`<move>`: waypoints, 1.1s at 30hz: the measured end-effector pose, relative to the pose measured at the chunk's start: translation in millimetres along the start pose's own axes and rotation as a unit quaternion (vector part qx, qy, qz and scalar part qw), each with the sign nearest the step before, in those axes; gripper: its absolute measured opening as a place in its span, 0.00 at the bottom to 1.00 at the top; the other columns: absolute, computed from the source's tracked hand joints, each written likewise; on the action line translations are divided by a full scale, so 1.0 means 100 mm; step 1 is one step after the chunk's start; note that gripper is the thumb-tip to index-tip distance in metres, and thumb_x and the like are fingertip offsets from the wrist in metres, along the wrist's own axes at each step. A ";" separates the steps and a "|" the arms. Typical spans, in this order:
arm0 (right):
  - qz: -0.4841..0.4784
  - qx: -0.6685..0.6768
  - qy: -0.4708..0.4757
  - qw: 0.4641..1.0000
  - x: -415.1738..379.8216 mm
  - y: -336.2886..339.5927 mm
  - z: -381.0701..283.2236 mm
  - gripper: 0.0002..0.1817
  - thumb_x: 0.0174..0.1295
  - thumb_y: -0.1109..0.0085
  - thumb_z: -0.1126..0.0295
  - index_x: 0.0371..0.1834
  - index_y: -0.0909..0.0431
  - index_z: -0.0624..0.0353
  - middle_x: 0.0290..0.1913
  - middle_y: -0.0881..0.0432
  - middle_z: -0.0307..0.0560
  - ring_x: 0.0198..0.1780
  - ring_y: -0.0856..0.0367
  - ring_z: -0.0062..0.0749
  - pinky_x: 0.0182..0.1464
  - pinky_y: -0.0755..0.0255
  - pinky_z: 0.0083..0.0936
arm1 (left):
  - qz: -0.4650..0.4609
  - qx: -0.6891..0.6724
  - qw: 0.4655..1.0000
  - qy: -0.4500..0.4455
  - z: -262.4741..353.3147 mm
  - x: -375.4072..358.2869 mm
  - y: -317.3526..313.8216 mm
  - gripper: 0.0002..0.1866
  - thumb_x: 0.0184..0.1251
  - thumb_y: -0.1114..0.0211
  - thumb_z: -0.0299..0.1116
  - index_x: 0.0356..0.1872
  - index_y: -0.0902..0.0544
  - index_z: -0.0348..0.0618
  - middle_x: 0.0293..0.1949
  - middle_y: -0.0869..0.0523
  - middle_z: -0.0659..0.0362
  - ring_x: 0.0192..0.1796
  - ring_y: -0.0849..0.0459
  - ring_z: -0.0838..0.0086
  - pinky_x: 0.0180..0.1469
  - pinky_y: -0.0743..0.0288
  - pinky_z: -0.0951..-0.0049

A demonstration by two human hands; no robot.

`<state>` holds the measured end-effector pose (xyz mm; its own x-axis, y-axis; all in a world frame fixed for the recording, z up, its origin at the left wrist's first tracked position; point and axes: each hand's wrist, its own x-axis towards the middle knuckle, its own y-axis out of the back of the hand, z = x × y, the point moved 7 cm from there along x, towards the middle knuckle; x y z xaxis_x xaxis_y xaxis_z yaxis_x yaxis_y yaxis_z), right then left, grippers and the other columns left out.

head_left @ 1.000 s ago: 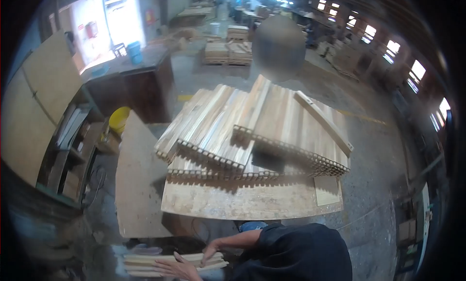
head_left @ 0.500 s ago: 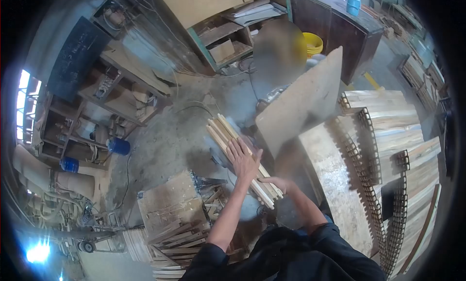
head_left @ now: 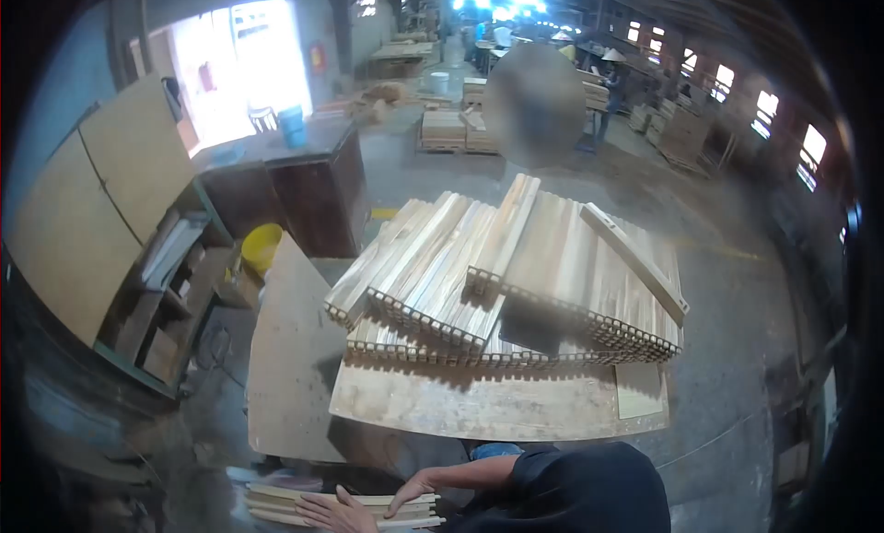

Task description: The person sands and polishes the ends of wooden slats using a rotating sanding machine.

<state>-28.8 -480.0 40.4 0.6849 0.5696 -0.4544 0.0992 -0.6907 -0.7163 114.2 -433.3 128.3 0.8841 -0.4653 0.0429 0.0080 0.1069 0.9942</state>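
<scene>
A bundle of pale wooden strips [head_left: 276,496] lies across the lower left of the head view. My left hand [head_left: 333,513] rests flat on top of it, fingers spread, its wrist cut off by the lower edge. Closer to the bundle's right end, my right hand [head_left: 412,492] grips the strips at their side, its forearm reaching in from the dark sleeve. What supports the bundle is blurred.
Ahead stands a table [head_left: 497,418] stacked with rows of grooved wooden strips [head_left: 433,257]; one loose strip [head_left: 635,261] lies diagonally on top. A leaning board [head_left: 285,358], yellow bucket [head_left: 262,246] and dark cabinet [head_left: 318,197] are left. People work far back.
The view has swung right and up, so the stacked table is now central. Both hands and the bundle have shifted to the lower left, and the hands still touch the strips.
</scene>
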 end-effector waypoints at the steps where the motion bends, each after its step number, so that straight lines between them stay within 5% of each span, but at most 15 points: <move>1: -0.001 -0.031 0.013 0.999 0.08 -0.01 -0.08 0.35 0.68 0.40 0.43 0.69 0.25 0.59 0.71 0.25 0.47 0.67 0.25 0.32 0.72 0.34 0.39 | -0.001 0.012 1.000 0.020 -0.12 0.07 -0.07 0.44 0.80 0.56 0.59 0.80 0.51 0.32 0.82 0.53 0.41 0.84 0.59 0.47 0.82 0.65 0.44; 6: 0.151 -0.302 0.029 0.941 0.80 0.41 -0.87 0.42 0.61 0.39 0.39 0.68 0.25 0.63 0.66 0.22 0.53 0.63 0.22 0.41 0.67 0.31 0.45 | -0.025 0.100 0.990 0.097 -0.48 0.94 0.18 0.43 0.81 0.61 0.62 0.81 0.50 0.35 0.83 0.54 0.43 0.84 0.59 0.48 0.81 0.65 0.44; 10: 0.204 -0.284 0.017 0.937 0.84 0.13 -1.32 0.43 0.57 0.36 0.39 0.65 0.23 0.67 0.61 0.19 0.56 0.60 0.21 0.45 0.62 0.28 0.45 | -0.047 0.049 0.992 0.110 -0.65 1.18 0.35 0.43 0.81 0.62 0.62 0.81 0.49 0.34 0.83 0.54 0.43 0.84 0.60 0.47 0.81 0.67 0.44; 16: 0.251 -0.301 -0.005 0.920 0.43 0.28 -0.56 0.47 0.51 0.34 0.33 0.58 0.18 0.69 0.59 0.16 0.57 0.60 0.21 0.47 0.61 0.28 0.41 | -0.069 0.048 0.993 0.084 -0.30 0.45 0.18 0.43 0.81 0.56 0.59 0.81 0.51 0.32 0.83 0.55 0.43 0.85 0.62 0.49 0.82 0.67 0.45; 21: 0.254 -0.288 -0.051 0.922 -0.03 0.42 0.24 0.51 0.54 0.35 0.30 0.63 0.21 0.71 0.64 0.20 0.59 0.65 0.24 0.48 0.66 0.31 0.40 | -0.073 0.030 0.994 0.071 0.12 -0.27 0.02 0.46 0.79 0.51 0.58 0.82 0.56 0.34 0.83 0.58 0.43 0.85 0.63 0.50 0.82 0.66 0.45; 24: 0.237 -0.266 -0.051 0.933 0.04 0.53 0.43 0.50 0.56 0.37 0.31 0.68 0.24 0.67 0.69 0.24 0.57 0.70 0.28 0.45 0.70 0.35 0.41 | -0.058 0.015 0.997 0.043 0.13 -0.36 -0.07 0.46 0.79 0.51 0.57 0.82 0.57 0.34 0.83 0.59 0.43 0.85 0.64 0.51 0.82 0.67 0.45; 27: 0.187 -0.289 -0.011 0.939 0.29 0.44 -0.10 0.51 0.55 0.35 0.31 0.67 0.24 0.68 0.68 0.24 0.59 0.69 0.26 0.43 0.68 0.32 0.46 | -0.050 0.070 0.995 0.059 -0.05 0.09 0.07 0.44 0.80 0.53 0.57 0.81 0.53 0.34 0.83 0.55 0.44 0.85 0.62 0.50 0.82 0.63 0.45; 29: 0.141 -0.208 0.014 0.968 0.39 0.13 -0.66 0.38 0.63 0.39 0.38 0.66 0.21 0.57 0.64 0.19 0.53 0.65 0.22 0.45 0.68 0.30 0.43 | 0.005 0.104 0.993 0.055 -0.38 0.64 0.02 0.42 0.81 0.54 0.57 0.81 0.50 0.33 0.83 0.52 0.43 0.84 0.59 0.50 0.82 0.61 0.45; 33: 0.001 -0.056 0.059 0.997 1.17 -0.01 -1.32 0.32 0.64 0.40 0.39 0.55 0.18 0.57 0.46 0.12 0.50 0.42 0.11 0.44 0.49 0.17 0.44 | 0.019 0.114 0.991 0.068 -0.82 1.47 0.15 0.42 0.82 0.62 0.60 0.80 0.50 0.32 0.82 0.49 0.45 0.84 0.54 0.50 0.82 0.60 0.46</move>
<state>146.3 -471.3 58.3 0.7646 0.5170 -0.3849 0.1736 -0.7402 -0.6495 282.9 -427.6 141.4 0.9367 -0.3404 0.0822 -0.1185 -0.0873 0.9891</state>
